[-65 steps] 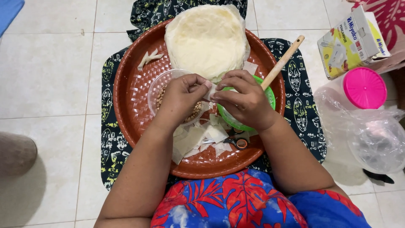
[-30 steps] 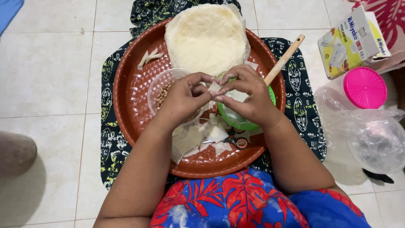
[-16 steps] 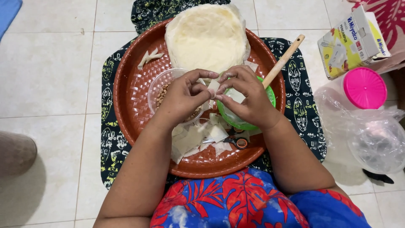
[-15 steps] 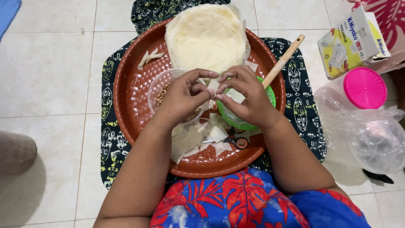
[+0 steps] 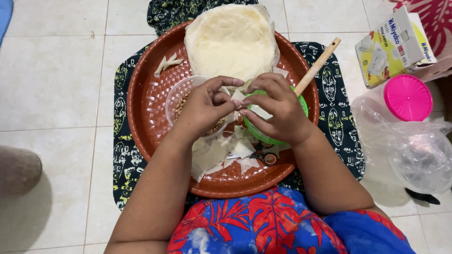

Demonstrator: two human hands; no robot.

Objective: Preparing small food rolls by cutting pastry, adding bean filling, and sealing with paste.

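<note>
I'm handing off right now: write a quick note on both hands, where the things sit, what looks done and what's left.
Left hand: fingertips pinch a small white wrapper piece, above the clear plastic bowl of brown filling.
Right hand: pinches the same piece from the other side, over the green bowl with the wooden-handled utensil.
All sit on the round woven reddish-brown tray; the stack of pale round wrapper sheets lies at its far side, cut wrapper squares and scissors at its near side.
Done: sheets cut into squares.
Left: many squares lie unfolded.
</note>
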